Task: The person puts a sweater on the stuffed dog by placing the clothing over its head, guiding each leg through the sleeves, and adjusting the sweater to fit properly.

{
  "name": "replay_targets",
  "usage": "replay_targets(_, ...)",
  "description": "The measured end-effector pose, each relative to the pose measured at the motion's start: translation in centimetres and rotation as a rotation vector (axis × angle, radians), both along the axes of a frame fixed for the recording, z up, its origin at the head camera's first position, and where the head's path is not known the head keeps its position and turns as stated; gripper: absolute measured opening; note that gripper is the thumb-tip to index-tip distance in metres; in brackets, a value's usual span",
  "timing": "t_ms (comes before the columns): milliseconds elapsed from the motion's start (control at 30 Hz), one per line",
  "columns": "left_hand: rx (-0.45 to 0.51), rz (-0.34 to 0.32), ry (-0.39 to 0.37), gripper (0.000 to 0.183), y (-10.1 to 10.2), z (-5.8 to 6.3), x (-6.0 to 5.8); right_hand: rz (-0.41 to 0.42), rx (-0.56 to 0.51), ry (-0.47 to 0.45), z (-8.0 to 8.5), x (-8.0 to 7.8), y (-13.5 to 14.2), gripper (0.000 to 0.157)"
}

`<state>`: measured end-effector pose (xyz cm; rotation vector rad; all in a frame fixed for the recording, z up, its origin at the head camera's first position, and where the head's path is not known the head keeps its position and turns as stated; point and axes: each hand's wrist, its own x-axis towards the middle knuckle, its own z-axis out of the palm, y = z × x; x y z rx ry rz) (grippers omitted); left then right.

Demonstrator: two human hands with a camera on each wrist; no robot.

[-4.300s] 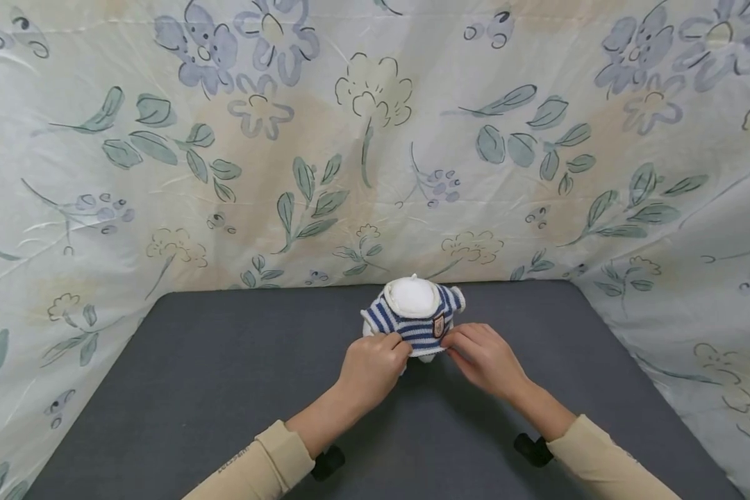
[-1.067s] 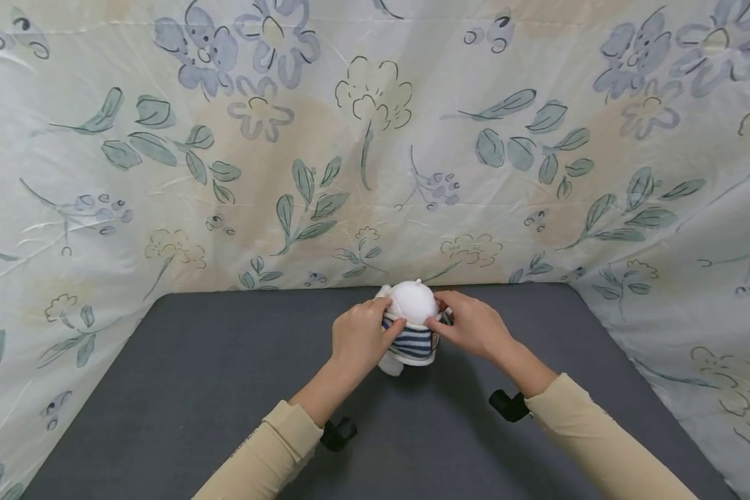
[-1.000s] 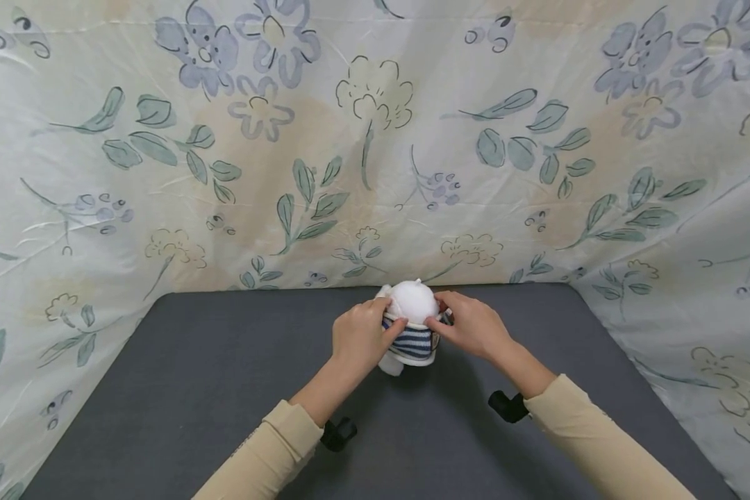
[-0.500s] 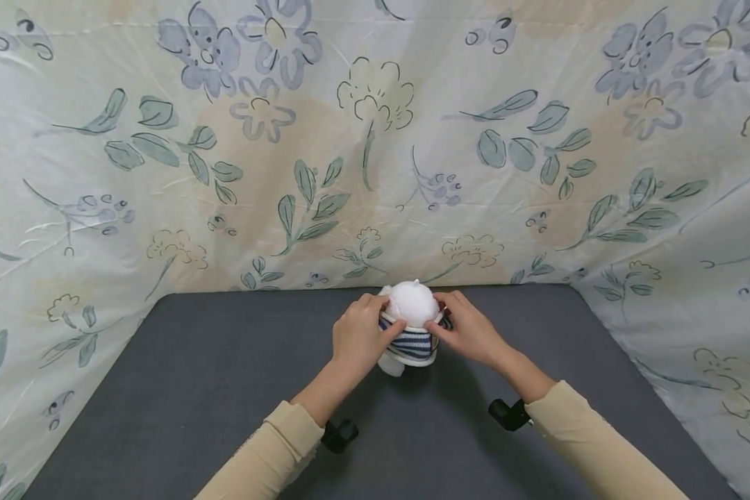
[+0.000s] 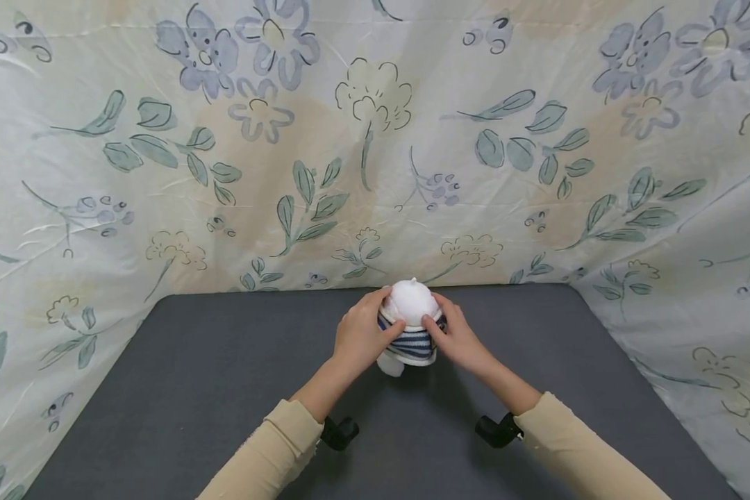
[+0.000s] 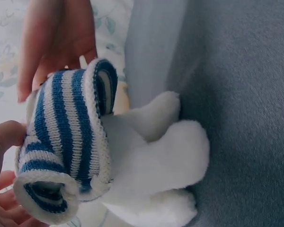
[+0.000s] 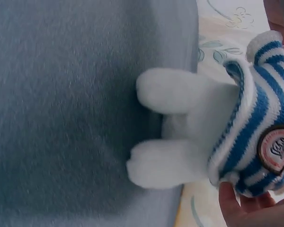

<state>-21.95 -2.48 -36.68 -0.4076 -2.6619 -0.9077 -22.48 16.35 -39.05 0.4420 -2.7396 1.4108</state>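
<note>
A white plush toy, its round head [image 5: 410, 300] bare on top, wears a blue-and-white striped knit sweater [image 5: 412, 345] with a patch [image 7: 277, 148] on it. My left hand [image 5: 361, 333] grips the sweater on the toy's left side in the head view, thumb on the front neckline and fingers behind. Opposite it, my right hand [image 5: 459, 340] holds the other side of the sweater, its thumb by the collar. Below the hem, the toy's white legs [image 6: 170, 156] meet the table. An open sleeve [image 6: 46, 196] hangs with no arm visible in it.
The dark grey table [image 5: 225, 389] spreads around the toy. A floral curtain [image 5: 375, 160] rises right behind the table's back edge. Black wrist cameras [image 5: 498, 430] sit under both wrists, above the table.
Earlier both hands pinched the sweater's hem and the collar sat high round the head. Now they hold the neckline, lower down. In the last half second the right hand shifted inward.
</note>
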Motion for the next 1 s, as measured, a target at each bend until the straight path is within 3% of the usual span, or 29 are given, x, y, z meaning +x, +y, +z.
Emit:
replay_targets(400,0.063,-0.024,0.003,0.058,-0.2,-0.2,0.1,-0.051,-0.097,-0.214,0.3,0.0,-0.9,0.066)
replay_targets(667,0.041,-0.003,0.012,0.056,0.0,-0.2,0.0,-0.055,-0.138,-0.274,0.7,0.3,-1.3,0.069)
replay_targets(1000,0.008,0.017,0.007,0.055,0.3,-0.5,0.1,-0.130,-0.330,-0.358,1.1,1.1,-2.3,0.072)
